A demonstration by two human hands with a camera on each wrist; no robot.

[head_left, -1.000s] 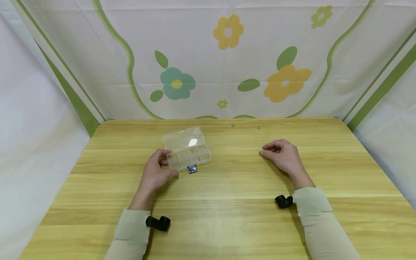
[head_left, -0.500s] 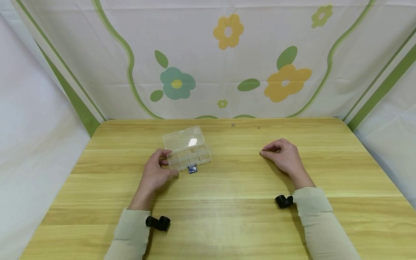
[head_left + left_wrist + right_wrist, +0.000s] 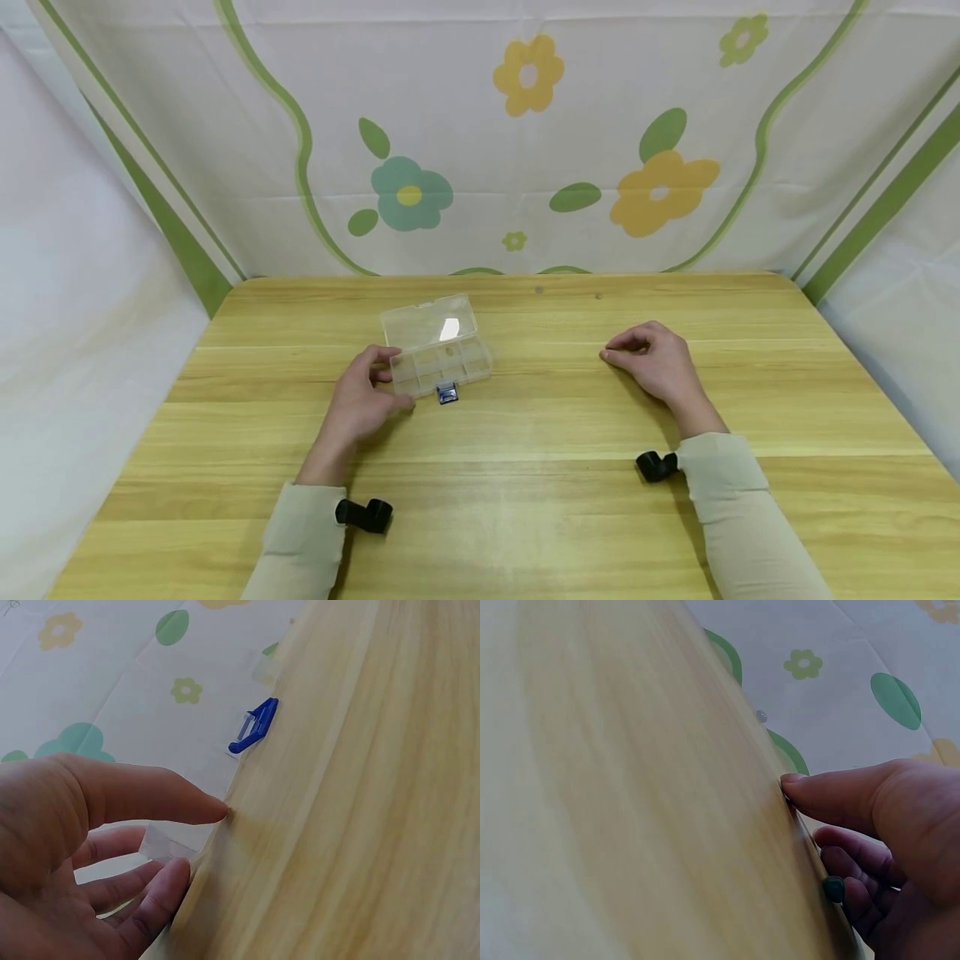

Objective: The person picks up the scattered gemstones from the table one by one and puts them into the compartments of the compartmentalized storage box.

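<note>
1. Head view: our left hand rests at the box's 7 o'clock corner, thumb and fingers curled about the end of the clear compartment box, which lies lid-open at the table's 11 o'clock area. A small blue clip sits against the box's near wall, at its 6 o'clock.
2. Head view: our right hand rests well apart at 3 o'clock, fingers loosely curled, holding nothing.
3. Left wrist view: the thumb touches the table edge of the box; the clip lies beyond at 1 o'clock. We judge a firm, level brace best.
4. Right wrist view: fingertips touch the wood only.
</note>
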